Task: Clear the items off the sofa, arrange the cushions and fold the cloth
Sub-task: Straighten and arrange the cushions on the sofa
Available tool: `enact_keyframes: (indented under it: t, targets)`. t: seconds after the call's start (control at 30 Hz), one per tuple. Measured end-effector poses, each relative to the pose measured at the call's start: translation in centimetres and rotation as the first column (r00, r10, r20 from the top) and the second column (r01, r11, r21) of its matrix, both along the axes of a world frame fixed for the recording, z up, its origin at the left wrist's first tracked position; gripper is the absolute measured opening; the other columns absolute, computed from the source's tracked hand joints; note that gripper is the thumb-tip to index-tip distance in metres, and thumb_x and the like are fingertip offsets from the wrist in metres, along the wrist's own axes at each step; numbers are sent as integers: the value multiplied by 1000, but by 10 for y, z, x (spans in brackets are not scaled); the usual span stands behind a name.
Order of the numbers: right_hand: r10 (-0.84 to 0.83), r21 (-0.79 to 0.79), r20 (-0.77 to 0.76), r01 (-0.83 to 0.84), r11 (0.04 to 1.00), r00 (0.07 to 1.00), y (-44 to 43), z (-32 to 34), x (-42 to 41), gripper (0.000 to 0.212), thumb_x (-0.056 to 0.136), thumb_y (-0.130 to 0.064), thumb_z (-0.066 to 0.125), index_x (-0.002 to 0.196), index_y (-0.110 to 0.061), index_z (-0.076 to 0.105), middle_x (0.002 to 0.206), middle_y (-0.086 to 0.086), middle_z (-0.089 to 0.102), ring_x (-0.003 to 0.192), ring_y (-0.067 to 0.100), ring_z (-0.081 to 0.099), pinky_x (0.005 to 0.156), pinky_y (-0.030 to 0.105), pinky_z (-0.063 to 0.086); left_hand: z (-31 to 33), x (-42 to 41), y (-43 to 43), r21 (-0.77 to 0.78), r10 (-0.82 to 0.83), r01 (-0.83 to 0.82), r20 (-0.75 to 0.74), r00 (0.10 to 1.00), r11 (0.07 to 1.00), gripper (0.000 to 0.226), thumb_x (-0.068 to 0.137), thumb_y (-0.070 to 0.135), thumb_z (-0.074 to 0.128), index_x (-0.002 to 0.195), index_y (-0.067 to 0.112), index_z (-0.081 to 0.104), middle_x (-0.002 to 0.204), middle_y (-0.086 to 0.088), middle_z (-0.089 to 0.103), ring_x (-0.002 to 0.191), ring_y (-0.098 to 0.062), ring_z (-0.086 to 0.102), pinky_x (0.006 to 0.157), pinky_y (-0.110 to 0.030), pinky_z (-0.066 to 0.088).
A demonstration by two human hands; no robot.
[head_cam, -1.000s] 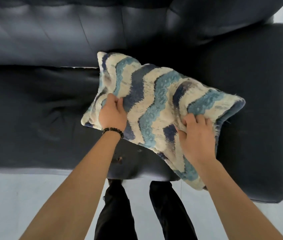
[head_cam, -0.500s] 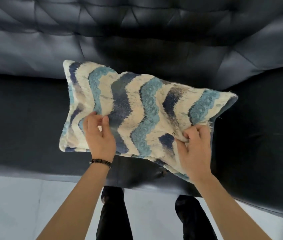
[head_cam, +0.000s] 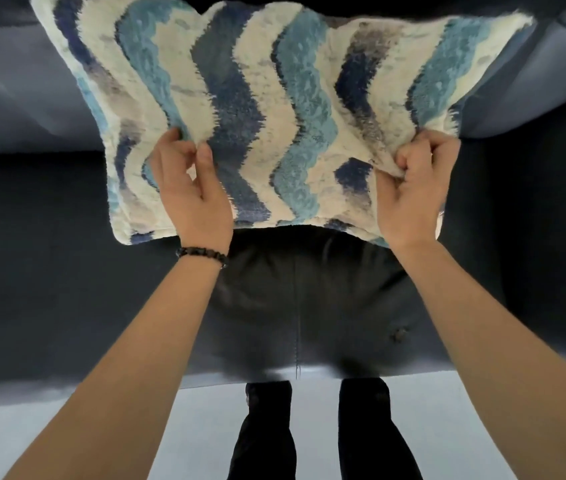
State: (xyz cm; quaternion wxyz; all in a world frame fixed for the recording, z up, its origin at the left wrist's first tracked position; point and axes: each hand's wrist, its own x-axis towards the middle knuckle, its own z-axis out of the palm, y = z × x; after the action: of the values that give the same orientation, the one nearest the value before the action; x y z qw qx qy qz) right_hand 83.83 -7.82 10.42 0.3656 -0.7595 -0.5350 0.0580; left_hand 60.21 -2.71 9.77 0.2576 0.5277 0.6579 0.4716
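— One cushion is in view. State its position and status.

— The tufted cushion with wavy cream, teal and navy stripes (head_cam: 257, 116) is held in the air above the dark leather sofa seat (head_cam: 49, 271), in front of the padded backrest (head_cam: 15, 98). Contact with the backrest cannot be determined. The left hand (head_cam: 188, 195), with a dark beaded bracelet (head_cam: 202, 256) at the wrist, pinches the cover between thumb and fingers. The right hand (head_cam: 413, 188) grips a bunched fold near the cushion's right edge.

— Progress assessment?

— Judged as mid-task: cushion arrangement is under way, and this cushion is not yet set down. The cloth is not in view, so folding is taken as outstanding. Other cushions and loose items do not show here.

— Surface and room?

— The seat is smooth and dark, with a centre seam. Beyond its front edge lies pale floor (head_cam: 67, 438), where the person's legs in black trousers (head_cam: 264, 427) stand close to the sofa.
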Motion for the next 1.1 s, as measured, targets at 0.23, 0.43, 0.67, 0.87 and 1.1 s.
enact_keyframes:
  t: [0.23, 0.43, 0.67, 0.87, 1.1]
  targets:
    - [13, -580, -7, -15, 814, 1000, -2, -82, 9, 66, 87, -36, 70, 138, -8, 38, 158, 24, 5, 146, 42, 9, 117, 49, 22, -80, -19, -9, -449, -361, 272, -125, 924, 851, 35, 96, 31, 54, 122, 8, 49, 147, -11, 37, 118, -23, 52, 96, -42, 47]
    - [-155, -295, -118, 115, 949, 981, 25, -58, 5, 75, 93, -34, 60, 154, -18, 20, 158, 20, -1, 146, 35, 11, 108, 33, 29, -52, -20, 42, -96, -192, 169, -591, 783, 981, 58, 93, 28, 52, 142, 0, 37, 148, -27, 28, 135, -40, 33, 108, -48, 34]
    - [175, -316, 383, -49, 947, 907, 101, -26, 32, 69, 100, -62, 32, 155, -21, 25, 160, 14, 23, 150, 35, 12, 119, 53, 4, -10, -8, 123, -170, -321, 357, -848, 421, 918, 64, 101, 55, 14, 141, 13, 41, 149, -10, 40, 146, -26, 21, 116, -61, 1]
    - [222, -409, 435, -28, 912, 873, 96, -33, 38, 76, 94, -72, 26, 133, -12, 51, 120, 14, 54, 115, 34, 46, 111, 46, 21, -11, -6, 113, -118, -249, 368, -909, 334, 922, 63, 101, 58, 22, 115, 5, 53, 109, -22, 53, 106, -39, 48, 109, -56, 24]
    - [-13, -7, 525, 20, 1000, 851, 109, 4, 41, 61, 98, -65, 36, 112, -10, 62, 104, 14, 57, 98, 33, 53, 97, 40, 31, 15, -4, 129, 310, 117, 372, -881, 458, 875, 44, 101, 48, 41, 97, 6, 55, 89, -20, 55, 83, -35, 54, 89, -46, 38]
